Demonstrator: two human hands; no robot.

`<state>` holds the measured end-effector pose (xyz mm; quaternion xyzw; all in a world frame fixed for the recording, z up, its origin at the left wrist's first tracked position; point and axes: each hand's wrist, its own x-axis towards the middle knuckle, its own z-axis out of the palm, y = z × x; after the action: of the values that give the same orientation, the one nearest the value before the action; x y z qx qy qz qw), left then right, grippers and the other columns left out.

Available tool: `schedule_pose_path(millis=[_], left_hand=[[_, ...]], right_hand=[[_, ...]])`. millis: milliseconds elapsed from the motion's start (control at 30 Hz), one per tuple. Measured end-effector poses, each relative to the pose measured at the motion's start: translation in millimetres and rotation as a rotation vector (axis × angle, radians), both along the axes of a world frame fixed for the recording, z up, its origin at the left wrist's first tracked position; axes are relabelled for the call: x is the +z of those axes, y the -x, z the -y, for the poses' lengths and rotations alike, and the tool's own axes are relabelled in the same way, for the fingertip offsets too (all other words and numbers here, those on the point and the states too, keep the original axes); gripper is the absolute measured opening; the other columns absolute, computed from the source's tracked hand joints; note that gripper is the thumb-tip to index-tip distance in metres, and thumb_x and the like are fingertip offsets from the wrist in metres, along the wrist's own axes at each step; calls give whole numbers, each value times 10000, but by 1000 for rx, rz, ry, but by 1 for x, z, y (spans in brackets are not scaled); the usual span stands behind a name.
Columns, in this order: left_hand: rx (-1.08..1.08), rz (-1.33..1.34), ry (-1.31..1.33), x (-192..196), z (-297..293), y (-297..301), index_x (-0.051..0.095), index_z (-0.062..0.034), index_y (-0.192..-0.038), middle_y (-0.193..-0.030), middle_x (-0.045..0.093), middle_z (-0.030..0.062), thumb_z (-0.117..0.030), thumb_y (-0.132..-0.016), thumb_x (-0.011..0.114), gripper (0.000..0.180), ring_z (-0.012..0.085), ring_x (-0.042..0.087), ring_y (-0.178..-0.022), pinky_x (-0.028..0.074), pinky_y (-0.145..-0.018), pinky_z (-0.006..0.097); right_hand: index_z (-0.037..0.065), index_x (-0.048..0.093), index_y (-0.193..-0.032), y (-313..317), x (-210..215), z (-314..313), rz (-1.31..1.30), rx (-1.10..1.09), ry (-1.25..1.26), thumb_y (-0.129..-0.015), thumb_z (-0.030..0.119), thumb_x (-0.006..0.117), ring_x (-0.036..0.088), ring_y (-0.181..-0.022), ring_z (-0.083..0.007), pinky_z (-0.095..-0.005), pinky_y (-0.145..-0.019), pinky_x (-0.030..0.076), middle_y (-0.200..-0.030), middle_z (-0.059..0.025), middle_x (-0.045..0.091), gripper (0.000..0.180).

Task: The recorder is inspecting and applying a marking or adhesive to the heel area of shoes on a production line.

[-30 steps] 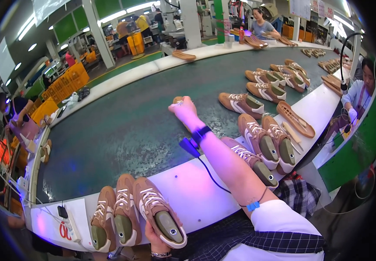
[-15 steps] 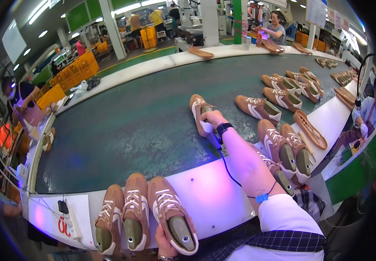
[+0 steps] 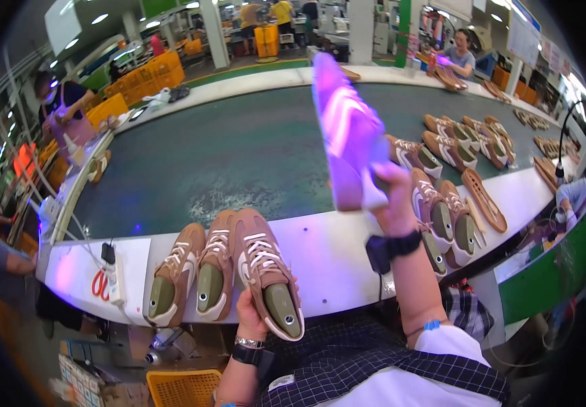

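Half a second ago my right hand (image 3: 393,193) was down on the green conveyor belt (image 3: 238,156), gripping a shoe there; now it is raised in front of me, closed around the heel end of that shoe (image 3: 347,129), which stands almost upright and glows violet. At the far left a power strip (image 3: 112,271) lies on the white belt edge (image 3: 333,251). Next come two tan shoes (image 3: 194,275) side by side on that edge, then a third tan shoe (image 3: 266,271) — my left hand (image 3: 252,315) is wrapped under its heel, just beside the pair. To the right of my raised wrist, more tan shoes (image 3: 442,214) lie near the edge — further rows sit out on the belt.
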<state>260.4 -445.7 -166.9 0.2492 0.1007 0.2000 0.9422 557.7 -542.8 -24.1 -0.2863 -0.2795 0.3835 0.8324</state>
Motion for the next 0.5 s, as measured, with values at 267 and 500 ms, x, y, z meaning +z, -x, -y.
schedule_pose_path(millis=[267,500], left_hand=[[-154,85,-115,8,14,-2,282,-14,-1449,-1246,517,288,-833,-615,615,1215,389,615,-1020,562,-809,508],[-216,137,-154,14,14,-28,267,-16,-1462,-1280,501,281,-747,-625,690,1189,410,601,-1047,530,-857,538]], right_hand=[[-10,307,-1434,73,-29,104,-87,445,91,-577,192,693,490,-1194,-528,-613,-973,447,-1282,-304,500,962],[-1,379,-1396,80,-71,122,254,54,342,-622,91,726,524,-1157,-209,-336,-1021,383,-1247,-98,536,854]])
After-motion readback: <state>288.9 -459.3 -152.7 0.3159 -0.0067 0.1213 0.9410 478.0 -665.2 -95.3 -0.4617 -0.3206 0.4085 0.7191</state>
